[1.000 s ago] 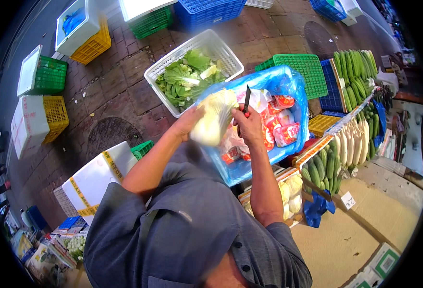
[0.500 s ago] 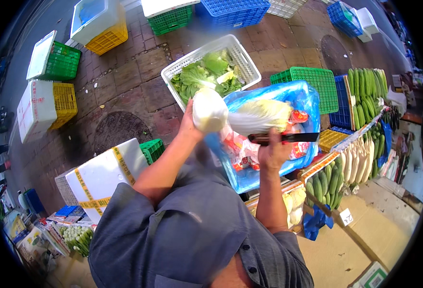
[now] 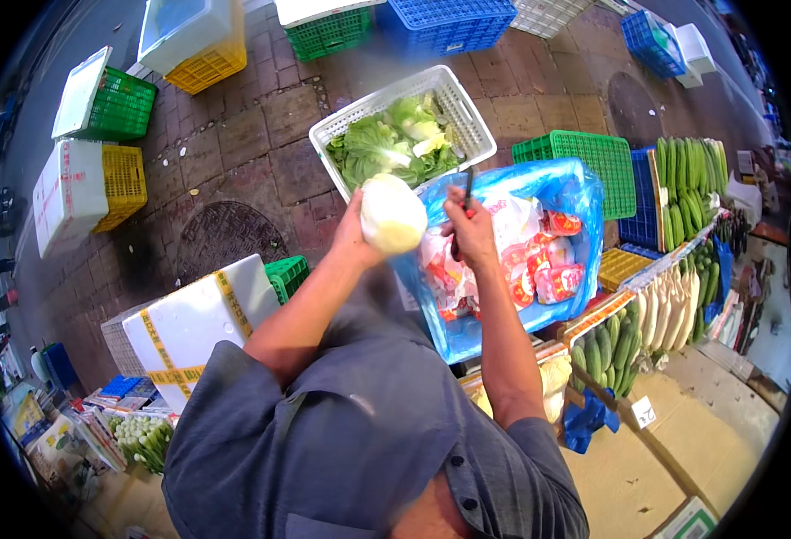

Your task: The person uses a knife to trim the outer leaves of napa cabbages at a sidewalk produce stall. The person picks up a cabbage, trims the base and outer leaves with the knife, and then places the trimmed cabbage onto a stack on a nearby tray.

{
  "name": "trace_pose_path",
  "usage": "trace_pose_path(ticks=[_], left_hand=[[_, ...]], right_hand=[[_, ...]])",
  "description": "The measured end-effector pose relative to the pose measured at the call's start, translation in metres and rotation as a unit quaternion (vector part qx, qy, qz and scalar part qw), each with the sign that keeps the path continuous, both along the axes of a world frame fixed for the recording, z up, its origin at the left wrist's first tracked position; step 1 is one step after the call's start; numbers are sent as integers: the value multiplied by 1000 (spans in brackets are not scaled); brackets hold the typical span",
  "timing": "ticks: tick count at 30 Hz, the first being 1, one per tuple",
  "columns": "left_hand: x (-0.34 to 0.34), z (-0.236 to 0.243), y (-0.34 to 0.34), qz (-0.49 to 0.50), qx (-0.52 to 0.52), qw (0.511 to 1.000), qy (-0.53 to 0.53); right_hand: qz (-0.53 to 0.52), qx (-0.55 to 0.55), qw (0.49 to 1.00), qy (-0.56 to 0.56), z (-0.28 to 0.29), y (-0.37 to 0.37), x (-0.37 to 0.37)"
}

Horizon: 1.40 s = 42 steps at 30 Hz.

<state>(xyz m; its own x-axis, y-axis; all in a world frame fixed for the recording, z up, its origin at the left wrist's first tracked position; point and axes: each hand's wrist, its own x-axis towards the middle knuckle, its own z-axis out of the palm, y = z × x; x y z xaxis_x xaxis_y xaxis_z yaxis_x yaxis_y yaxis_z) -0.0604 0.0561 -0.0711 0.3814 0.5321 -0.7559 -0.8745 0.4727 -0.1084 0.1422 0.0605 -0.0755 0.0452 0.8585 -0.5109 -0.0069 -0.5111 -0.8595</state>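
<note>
My left hand (image 3: 350, 235) grips a napa cabbage (image 3: 393, 216), its pale rounded end toward me, above the near edge of the white crate. Beside it, my right hand (image 3: 474, 235) is closed around a knife (image 3: 469, 187), whose dark narrow blade points up and away; red shows at the handle. Beyond both hands stands a white slatted crate (image 3: 323, 135) holding loose green leaves (image 3: 373, 148). Under my right forearm, a container lined with a blue plastic bag (image 3: 584, 193) holds several red-and-white wrapped bundles (image 3: 557, 283).
A green crate (image 3: 584, 144) stands beyond the blue bag. Cucumbers (image 3: 609, 346) and long white radishes (image 3: 674, 305) line a stall at right. A taped foam box (image 3: 202, 323) sits by my left elbow. More crates (image 3: 121, 184) ring the brick pavement (image 3: 225, 135).
The long pale cabbage body that stretched rightward between my hands no longer shows there, uncovering the wrapped bundles. My right hand moved left with the knife, whose blade swung from pointing right to upward.
</note>
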Motion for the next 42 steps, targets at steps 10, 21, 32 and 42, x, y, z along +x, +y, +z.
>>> trace_pose_path(ticks=[10,21,32,42], left_hand=[[-21,38,-21,-397,110,904,117],[-35,33,-7,-416,566,638,316],[-9,15,-18,-464,488,696,248],[19,36,-24,-511,476,700,148]], right_hand=[[-88,-175,906,375,0,-58,-12],[-42,-341,765,545,4,-91,-34],[-79,-327,902,271,23,-123,6],[213,186,862,-421,87,-141,32]])
